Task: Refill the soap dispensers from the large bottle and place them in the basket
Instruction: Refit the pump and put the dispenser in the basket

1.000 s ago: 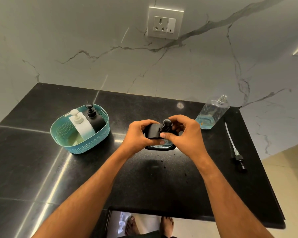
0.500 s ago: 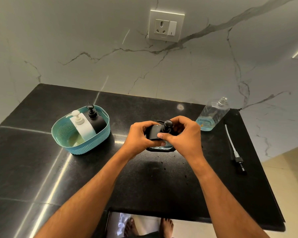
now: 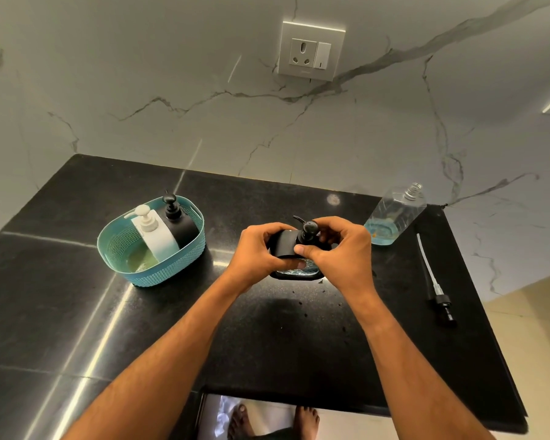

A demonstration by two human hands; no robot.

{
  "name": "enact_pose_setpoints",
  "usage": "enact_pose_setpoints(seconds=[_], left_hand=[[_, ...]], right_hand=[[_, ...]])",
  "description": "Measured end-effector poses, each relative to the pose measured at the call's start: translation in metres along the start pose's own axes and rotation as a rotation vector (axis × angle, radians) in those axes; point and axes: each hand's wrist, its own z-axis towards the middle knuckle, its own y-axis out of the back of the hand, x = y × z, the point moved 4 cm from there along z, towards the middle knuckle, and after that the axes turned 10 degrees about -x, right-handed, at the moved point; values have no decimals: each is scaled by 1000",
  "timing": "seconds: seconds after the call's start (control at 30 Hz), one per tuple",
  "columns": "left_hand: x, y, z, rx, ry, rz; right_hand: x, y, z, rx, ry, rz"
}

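Here, the left hand (image 3: 254,249) grips the black dispenser (image 3: 286,246) standing mid-table (image 3: 61,296), while the right hand (image 3: 340,249) pinches its pump head (image 3: 308,228); the teal basket (image 3: 153,271) sits left.

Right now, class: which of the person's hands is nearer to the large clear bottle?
Right. The right hand, pinching the black dispenser's pump, sits just beside the large clear bottle; the left hand grips the dispenser's far side, further away.
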Motion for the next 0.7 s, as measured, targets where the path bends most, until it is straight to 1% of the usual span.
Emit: enact_pose_setpoints(seconds=[0.27, 0.37, 0.47, 0.6, 0.7], left_hand=[[2, 2, 1, -17, -6, 4], [2, 3, 1, -19, 3, -4], [2, 7, 1, -18, 14, -16], [-1, 21, 4, 35, 38, -37], [-3, 37, 6, 63, 37, -20]], right_hand=[[2, -5, -3, -126, -3, -43], [4, -8, -5, -144, 15, -60], [5, -9, -5, -58, 56, -78], [1, -5, 1, 130, 161, -179], [-2, -4, 5, 267, 169, -203]])
